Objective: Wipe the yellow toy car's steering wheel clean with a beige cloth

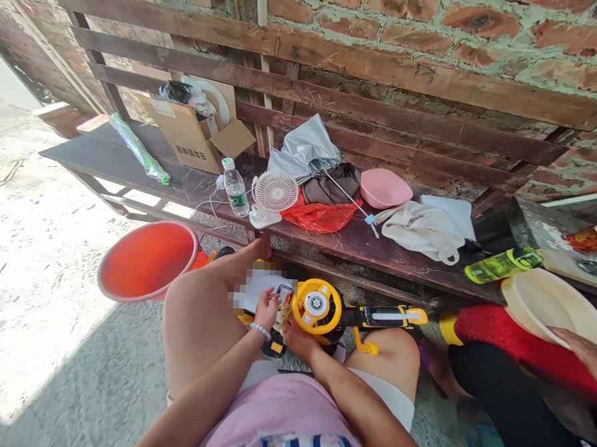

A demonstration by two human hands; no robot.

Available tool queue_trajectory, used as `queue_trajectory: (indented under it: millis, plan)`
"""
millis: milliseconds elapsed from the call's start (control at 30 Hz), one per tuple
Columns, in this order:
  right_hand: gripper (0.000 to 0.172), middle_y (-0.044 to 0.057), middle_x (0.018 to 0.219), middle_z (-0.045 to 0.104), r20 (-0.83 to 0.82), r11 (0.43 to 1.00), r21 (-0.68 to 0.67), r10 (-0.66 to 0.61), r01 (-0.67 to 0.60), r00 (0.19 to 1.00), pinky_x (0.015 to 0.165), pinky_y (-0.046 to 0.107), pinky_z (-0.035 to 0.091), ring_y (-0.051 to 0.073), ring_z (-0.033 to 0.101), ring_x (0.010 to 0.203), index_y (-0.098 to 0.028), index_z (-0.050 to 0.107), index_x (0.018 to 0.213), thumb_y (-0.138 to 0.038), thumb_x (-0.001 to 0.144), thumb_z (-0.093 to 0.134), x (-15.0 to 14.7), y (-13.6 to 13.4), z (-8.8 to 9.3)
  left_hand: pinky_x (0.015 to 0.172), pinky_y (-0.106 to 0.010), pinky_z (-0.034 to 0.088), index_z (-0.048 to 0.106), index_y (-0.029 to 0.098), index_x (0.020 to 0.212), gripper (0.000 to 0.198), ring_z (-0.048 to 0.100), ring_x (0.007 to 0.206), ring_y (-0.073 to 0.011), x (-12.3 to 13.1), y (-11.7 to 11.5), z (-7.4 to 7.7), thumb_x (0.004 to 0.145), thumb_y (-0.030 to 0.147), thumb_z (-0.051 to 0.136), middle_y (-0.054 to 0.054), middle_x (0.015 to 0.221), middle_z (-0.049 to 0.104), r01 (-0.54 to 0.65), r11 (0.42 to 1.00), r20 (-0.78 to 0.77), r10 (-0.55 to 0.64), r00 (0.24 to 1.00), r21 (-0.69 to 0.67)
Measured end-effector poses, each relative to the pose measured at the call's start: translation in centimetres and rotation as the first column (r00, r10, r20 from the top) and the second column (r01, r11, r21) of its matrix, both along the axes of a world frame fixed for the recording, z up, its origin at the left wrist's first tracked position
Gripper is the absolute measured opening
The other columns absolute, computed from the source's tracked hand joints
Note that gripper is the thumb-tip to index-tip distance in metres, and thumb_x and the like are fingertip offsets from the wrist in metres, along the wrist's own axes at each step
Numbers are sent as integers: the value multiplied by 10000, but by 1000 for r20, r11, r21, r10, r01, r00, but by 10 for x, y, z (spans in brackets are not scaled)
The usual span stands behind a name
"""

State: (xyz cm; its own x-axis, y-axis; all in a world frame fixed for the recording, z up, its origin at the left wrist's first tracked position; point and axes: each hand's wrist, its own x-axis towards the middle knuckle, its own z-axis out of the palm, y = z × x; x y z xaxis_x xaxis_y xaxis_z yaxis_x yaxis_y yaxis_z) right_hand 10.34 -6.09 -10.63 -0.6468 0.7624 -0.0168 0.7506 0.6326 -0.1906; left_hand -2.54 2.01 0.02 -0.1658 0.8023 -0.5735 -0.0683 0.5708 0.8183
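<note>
My left hand [268,308], with a pale beaded bracelet at the wrist, is between my knees, its fingers bent and close together. Beside its fingertips is a small dark-edged card-like thing [284,293]. My right hand [297,335] is just to the right, fingers curled toward the left hand. Small yellowish bits [286,313] show between the hands, too small to name. Right against my right hand stands a ride-on toy with a yellow steering wheel [317,306]. A pixelated patch hides part of the whitish surface [262,288] beyond my left hand.
A dark wooden bench [200,195] carries a cardboard box [183,134], water bottle [235,188], small fan [275,192], red bag [321,215] and pink bowl [385,188]. An orange bucket [149,261] stands left. At right, another person's hand [584,352] holds a cream basin [557,307].
</note>
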Motion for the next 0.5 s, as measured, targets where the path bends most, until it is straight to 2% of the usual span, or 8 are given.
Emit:
queue_trajectory:
  millis: [100,200,333,433,500]
  plan:
    - [425,117,1252,713,80,988,-124,-85,94,993,1136,490,446,310,554,1306,-153,718,1234,-52,876,512,14,-17,7,689,-241,544,612,169,1170,277,703,791,-140,2,-1,0,899,214,649,-87,1023,727,29,1000,9,-29,1000,-10]
    - [471,108,1280,706,106,942,-259,-189,211,976,1140,466,448,304,547,1319,-212,733,1236,-49,842,531,28,-32,17,674,-233,541,602,178,1184,290,703,787,-137,2,-3,-1,916,276,653,-78,1014,731,81,996,14,-81,997,-30]
    - [389,148,1322,681,137,898,-271,-319,345,938,1088,539,469,357,551,1306,-210,784,1101,-54,831,552,34,-42,25,676,-234,539,600,183,1165,304,703,782,-139,3,-6,-5,914,339,670,-68,1003,736,151,988,15,-151,988,-35]
    - [356,146,1344,669,271,802,-246,-482,544,833,998,536,519,355,587,1243,-216,783,1089,-72,862,549,31,-47,28,668,-235,537,597,183,1181,285,699,763,-140,6,-7,-6,915,275,646,-61,960,731,184,982,11,-183,983,-45]
    - [326,171,1311,674,361,729,-237,-547,642,755,931,499,550,337,630,1154,-195,787,1069,-90,890,536,30,-50,31,676,-244,538,597,175,1183,278,697,759,-145,7,-7,-7,914,236,631,-63,949,724,212,975,2,-212,977,-70]
